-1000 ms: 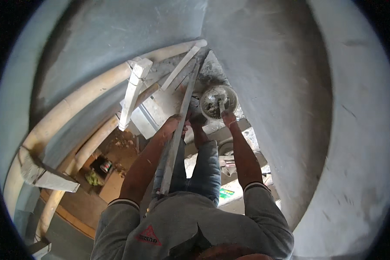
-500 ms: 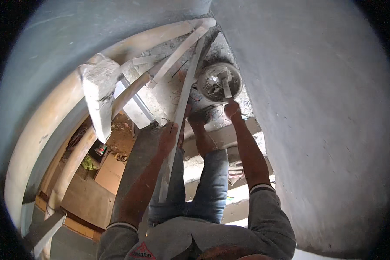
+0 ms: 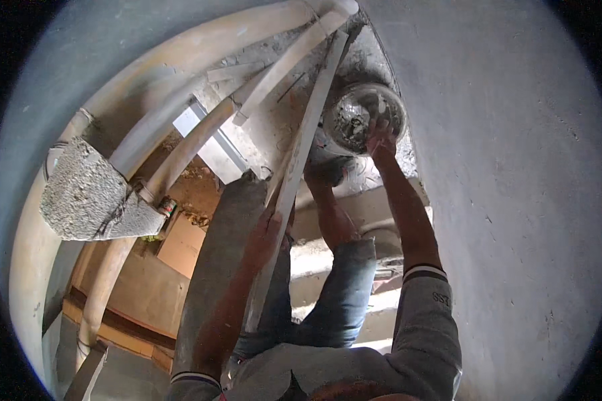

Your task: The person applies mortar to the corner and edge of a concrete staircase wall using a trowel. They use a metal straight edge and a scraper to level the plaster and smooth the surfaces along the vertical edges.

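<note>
My left hand (image 3: 269,227) is closed round a long, straight pale bar (image 3: 304,150), which slants from beside my left thigh up to the far corner. My right hand (image 3: 382,139) reaches into a round metal pan (image 3: 333,134) holding wet grey mortar (image 3: 350,123). Its fingers are closed at the handle end of a trowel, whose pale blade (image 3: 382,105) shows just beyond them. The hand covers most of the handle. Between the bar and my right arm, my bare foot (image 3: 328,175) and jeans (image 3: 338,287) show.
A smooth grey wall (image 3: 508,200) rises on the right. Wooden poles (image 3: 187,155) bound with wire curve along the left, with a rough grey block (image 3: 87,194) in front of them. A lower floor with a brown board (image 3: 182,246) lies beyond the grey ledge (image 3: 229,207).
My right hand has moved forward into the pan and taken the trowel. My left hand still holds the bar. The view has shifted, and the rough block appears farther left.
</note>
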Tool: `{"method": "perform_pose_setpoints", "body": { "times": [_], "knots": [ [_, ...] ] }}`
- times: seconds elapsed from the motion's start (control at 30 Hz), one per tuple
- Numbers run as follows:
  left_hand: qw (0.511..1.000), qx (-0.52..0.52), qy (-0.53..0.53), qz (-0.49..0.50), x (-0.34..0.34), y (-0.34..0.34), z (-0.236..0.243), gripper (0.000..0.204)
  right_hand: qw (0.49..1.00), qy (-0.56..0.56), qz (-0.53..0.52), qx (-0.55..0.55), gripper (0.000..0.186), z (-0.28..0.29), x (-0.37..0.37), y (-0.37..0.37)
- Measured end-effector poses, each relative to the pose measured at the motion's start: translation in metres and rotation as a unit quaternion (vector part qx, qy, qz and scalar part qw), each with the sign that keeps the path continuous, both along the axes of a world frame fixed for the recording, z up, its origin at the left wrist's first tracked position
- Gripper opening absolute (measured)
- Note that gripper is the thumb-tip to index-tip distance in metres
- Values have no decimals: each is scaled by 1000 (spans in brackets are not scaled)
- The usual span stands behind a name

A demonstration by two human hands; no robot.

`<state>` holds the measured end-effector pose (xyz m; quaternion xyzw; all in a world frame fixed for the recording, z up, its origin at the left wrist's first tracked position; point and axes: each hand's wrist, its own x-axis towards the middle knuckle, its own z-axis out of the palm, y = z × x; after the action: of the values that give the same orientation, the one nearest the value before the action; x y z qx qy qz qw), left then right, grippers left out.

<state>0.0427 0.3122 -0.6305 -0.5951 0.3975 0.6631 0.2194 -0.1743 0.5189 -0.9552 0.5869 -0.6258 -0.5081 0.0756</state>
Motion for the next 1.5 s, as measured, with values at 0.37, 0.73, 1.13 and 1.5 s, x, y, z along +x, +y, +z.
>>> {"method": "perform_pose_setpoints", "body": {
  "times": [0.37,0.73,1.13,1.5],
  "knots": [
    [994,-40,-53,-85,17,1,1,36,810,-439,-340,-190,25,-89,57,19],
    [998,-30,-56,-27,-5,-6,47,41,743,-623,-242,35,34,2,-76,-30],
    [984,-131,82,-91,24,-37,193,35,-125,-599,-759,-220,27,286,-59,56],
    [962,-244,121,-25,180,15,332,29,-300,-722,-563,-267,37,604,17,64]
  ]
}}
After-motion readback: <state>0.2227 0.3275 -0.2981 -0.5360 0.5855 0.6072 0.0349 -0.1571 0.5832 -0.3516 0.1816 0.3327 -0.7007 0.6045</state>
